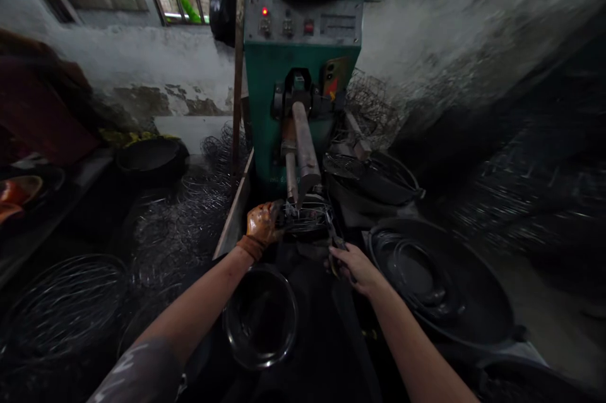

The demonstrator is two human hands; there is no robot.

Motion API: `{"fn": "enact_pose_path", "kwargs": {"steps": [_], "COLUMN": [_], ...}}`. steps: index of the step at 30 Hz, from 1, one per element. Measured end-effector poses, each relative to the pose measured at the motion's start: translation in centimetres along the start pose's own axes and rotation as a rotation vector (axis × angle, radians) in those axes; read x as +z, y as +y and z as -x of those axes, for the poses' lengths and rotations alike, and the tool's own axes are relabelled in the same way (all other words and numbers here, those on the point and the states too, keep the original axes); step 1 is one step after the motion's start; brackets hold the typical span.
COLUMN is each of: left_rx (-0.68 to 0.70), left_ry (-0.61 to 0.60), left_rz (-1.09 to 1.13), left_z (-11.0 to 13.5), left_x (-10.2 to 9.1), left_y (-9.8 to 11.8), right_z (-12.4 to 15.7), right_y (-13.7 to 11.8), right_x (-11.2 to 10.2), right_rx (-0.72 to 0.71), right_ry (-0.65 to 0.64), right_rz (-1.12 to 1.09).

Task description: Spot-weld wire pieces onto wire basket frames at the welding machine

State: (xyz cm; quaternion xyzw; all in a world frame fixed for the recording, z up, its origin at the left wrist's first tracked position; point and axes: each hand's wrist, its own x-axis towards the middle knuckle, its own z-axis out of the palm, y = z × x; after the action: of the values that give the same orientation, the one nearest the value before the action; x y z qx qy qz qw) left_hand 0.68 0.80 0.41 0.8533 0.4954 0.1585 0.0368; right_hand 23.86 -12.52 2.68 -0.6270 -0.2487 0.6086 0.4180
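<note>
My left hand (pixel 263 223), in an orange-brown glove, is closed on the left side of a small wire frame (pixel 307 216). The frame lies level, just under the lower electrode arm (pixel 292 179) of a green welding machine (pixel 265 74). Bare, my right hand (pixel 354 264) is wrapped round the handles of pliers (pixel 335 235). The jaws of the pliers reach up to the frame's right side; whether they bite on the wire I cannot make out. The thick upper arm (pixel 307 144) of the machine hangs over the frame.
A round shiny bowl (pixel 260 318) sits close below my left forearm. Wide dark pans stand at the right, one holding coiled wire (pixel 411 270). Heaped wire pieces (pixel 180 226) and a round wire rack (pixel 66 302) lie at the left. A wooden board (pixel 237 204) edges the machine's left side.
</note>
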Motion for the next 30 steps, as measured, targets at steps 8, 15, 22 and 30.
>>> {"fn": "enact_pose_path", "kwargs": {"steps": [8, 15, 22, 30], "left_rx": [0.041, 0.053, 0.068, 0.061], "left_ry": [-0.038, -0.039, -0.035, -0.009], "left_rz": [-0.057, -0.031, -0.002, 0.03], "left_z": [-0.4, -0.4, -0.5, -0.3], "left_x": [-0.8, -1.2, -1.6, -1.6], "left_y": [-0.4, -0.6, -0.4, -0.2], "right_z": [-1.4, -2.1, -0.8, 0.3], "right_y": [-1.9, -2.9, -2.3, -1.9], "right_x": [-1.5, -1.8, -2.7, -3.0], "right_rx": [-0.184, -0.233, -0.054, -0.036], "right_ry": [0.216, 0.265, -0.041, -0.106], "right_rz": [0.911, 1.286, 0.575, 0.306]}}
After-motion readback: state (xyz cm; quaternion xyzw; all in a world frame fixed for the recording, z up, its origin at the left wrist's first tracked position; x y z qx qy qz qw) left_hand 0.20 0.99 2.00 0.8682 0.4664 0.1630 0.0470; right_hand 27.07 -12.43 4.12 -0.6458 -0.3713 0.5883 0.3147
